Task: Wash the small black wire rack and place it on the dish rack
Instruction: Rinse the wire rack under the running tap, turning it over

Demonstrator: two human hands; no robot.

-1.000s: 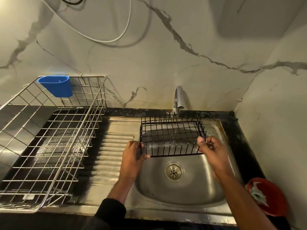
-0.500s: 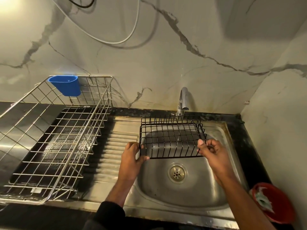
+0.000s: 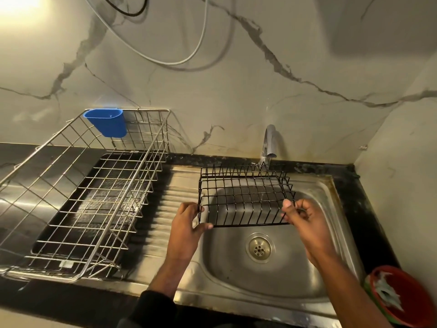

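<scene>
a view from above of a steel kitchen sink (image 3: 326,263) set into a dark desk (image 3: 369,209), against a pale marbled wall. two bare hands hold a small black wire rack (image 3: 246,197) in the air over the sink basin, level and a little above the drain (image 3: 259,248). the left hand (image 3: 186,230) grips the rack's near left corner, thumb under the bottom wire and fingers wrapped around the side. the right hand (image 3: 305,223) pinches the rack's near right edge, thumb on top and fingers curled behind the wires. both hands are closed on the rack. a thin stream of water falls from the metal tap (image 3: 269,143) at the back of the sink and passes through the right part of the rack. to the left, on the ribbed draining board and a dark tray, stands a large silver wire dish rack (image 3: 78,202), well apart from the black rack. a blue plastic cup (image 3: 106,123) hangs on the dish rack's far rim. at the lower right corner sits a red bowl (image 3: 406,297) with something pale inside; what it is cannot be told. a dark sleeve (image 3: 151,311) covers the left forearm.
</scene>
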